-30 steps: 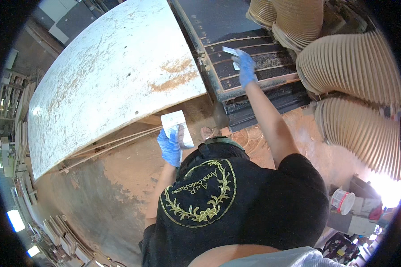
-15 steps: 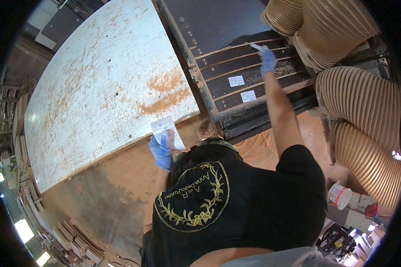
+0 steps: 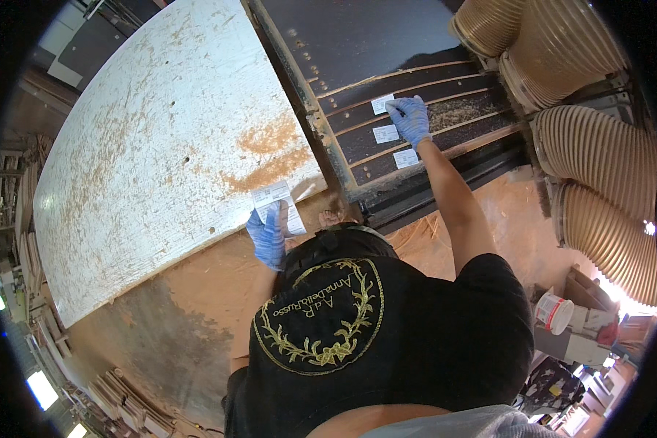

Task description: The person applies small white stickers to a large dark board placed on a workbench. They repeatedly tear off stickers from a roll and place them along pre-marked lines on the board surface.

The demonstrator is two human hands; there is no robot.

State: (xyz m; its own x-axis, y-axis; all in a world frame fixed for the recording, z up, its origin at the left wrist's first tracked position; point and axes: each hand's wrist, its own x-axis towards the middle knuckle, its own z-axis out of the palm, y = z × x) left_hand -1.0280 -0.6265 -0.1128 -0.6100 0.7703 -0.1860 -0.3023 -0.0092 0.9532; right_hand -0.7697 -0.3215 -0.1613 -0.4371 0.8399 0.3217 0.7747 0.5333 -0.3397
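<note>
My left hand (image 3: 269, 233), in a blue-and-white glove, is closed round a few white printed label sheets (image 3: 272, 193) beside the near corner of the white board. My right hand (image 3: 410, 118), gloved the same way, reaches over the dark panel strips (image 3: 365, 119). Its bunched fingers are on the right edge of a white label (image 3: 380, 104) that lies on one strip. Nearer to me, a second label (image 3: 385, 133) and a third label (image 3: 406, 158) lie on separate strips, roughly in line with it.
A large white board (image 3: 160, 146) dusted with sawdust fills the left. Ribbed hoses (image 3: 598, 153) crowd the right side, beyond the strip ends. Wood chips (image 3: 456, 114) lie on the strips. A white bucket (image 3: 555, 314) stands at lower right; wood pieces (image 3: 124, 401) are stacked at lower left.
My right hand has come nearer and left, bringing the label from the air down onto a strip. My left hand still holds the sheets, with only a slight shift.
</note>
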